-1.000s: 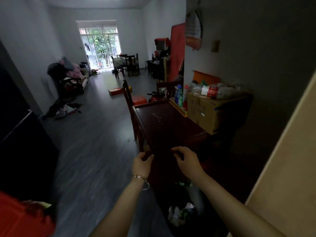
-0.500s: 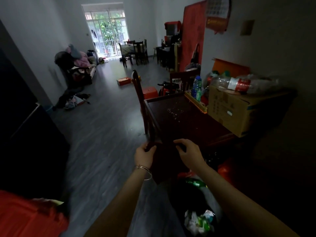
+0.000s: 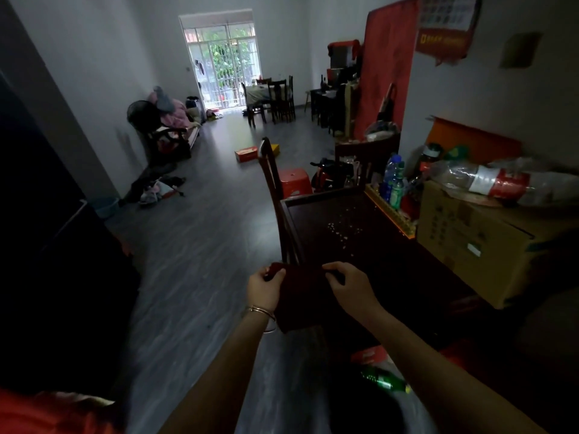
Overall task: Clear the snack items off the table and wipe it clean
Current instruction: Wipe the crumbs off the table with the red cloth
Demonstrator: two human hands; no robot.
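A dark red cloth (image 3: pixel 302 296) hangs between my hands at the near corner of the dark wooden table (image 3: pixel 407 277). My left hand (image 3: pixel 264 288) pinches its left top corner and my right hand (image 3: pixel 349 286) pinches its right top corner. Pale crumbs (image 3: pixel 341 228) lie scattered on the tabletop further back. A bin with a dark liner (image 3: pixel 369 402) stands below my right arm, a green bottle (image 3: pixel 383 381) lying in it.
A wooden chair (image 3: pixel 272 195) stands at the table's left side. A cardboard box (image 3: pixel 470 242) with plastic bottles (image 3: pixel 495 181) on top sits at the table's right. Upright bottles (image 3: pixel 393 181) stand behind it. A red stool (image 3: pixel 294 181) and open floor lie beyond.
The view has moved closer to the table and tipped up a little. Both hands still hold the cloth and have risen slightly toward the table's near corner.
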